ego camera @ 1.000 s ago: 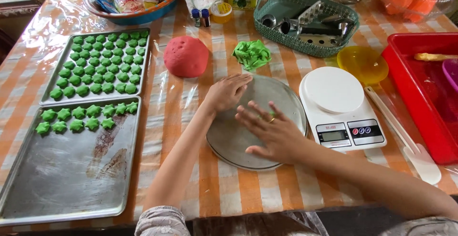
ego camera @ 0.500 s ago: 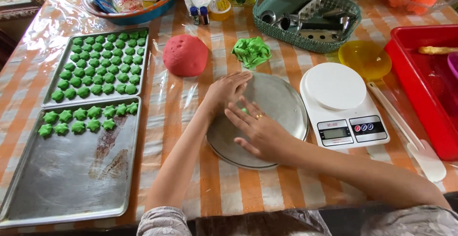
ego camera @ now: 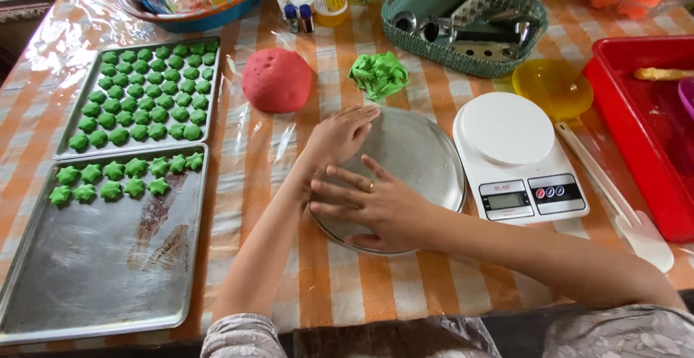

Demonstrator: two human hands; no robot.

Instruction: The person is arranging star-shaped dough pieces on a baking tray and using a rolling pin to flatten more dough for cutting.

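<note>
Table (ego camera: 275, 148) covered by orange-and-white checked cloth under clear plastic sheet. Two metal baking trays (ego camera: 108, 257) laid at left, one behind other. Round metal plate (ego camera: 426, 155) set at centre; white kitchen scale (ego camera: 517, 159) just beside it at right. Red dough ball (ego camera: 277, 79) and green dough lump (ego camera: 379, 76) placed behind plate. Green basket (ego camera: 463, 58), yellow lid (ego camera: 553, 87), red tub (ego camera: 636, 134), white spatula (ego camera: 622, 210) ranged at right.
</note>
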